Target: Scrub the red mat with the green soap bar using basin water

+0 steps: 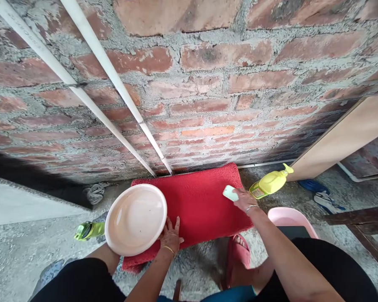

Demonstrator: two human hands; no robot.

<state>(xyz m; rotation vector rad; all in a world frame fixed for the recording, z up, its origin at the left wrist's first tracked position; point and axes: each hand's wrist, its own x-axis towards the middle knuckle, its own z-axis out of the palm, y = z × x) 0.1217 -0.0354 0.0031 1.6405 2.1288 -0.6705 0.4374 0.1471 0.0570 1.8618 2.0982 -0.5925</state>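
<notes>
My left hand (171,238) lies with its fingers spread on a red textured cloth (198,205), right beside the rim of a pale pink basin (137,218). The basin sits tilted over the left end of the cloth and shows no water. Between the fingers of my right hand (245,200) is a pale mint-green rounded block (230,193), held low over the cloth's right side; its exact kind is unclear. Just beyond that hand stands a yellow pump bottle (269,183), leaning in view. The support beneath the cloth is hidden.
A brick wall (201,92) with two white pipes (113,84) rises behind the cloth. At left are a green bottle (90,230) and a grey rag (95,193). To the right are a pink tub (291,214), a leaning board (343,138) and a wooden frame (362,222).
</notes>
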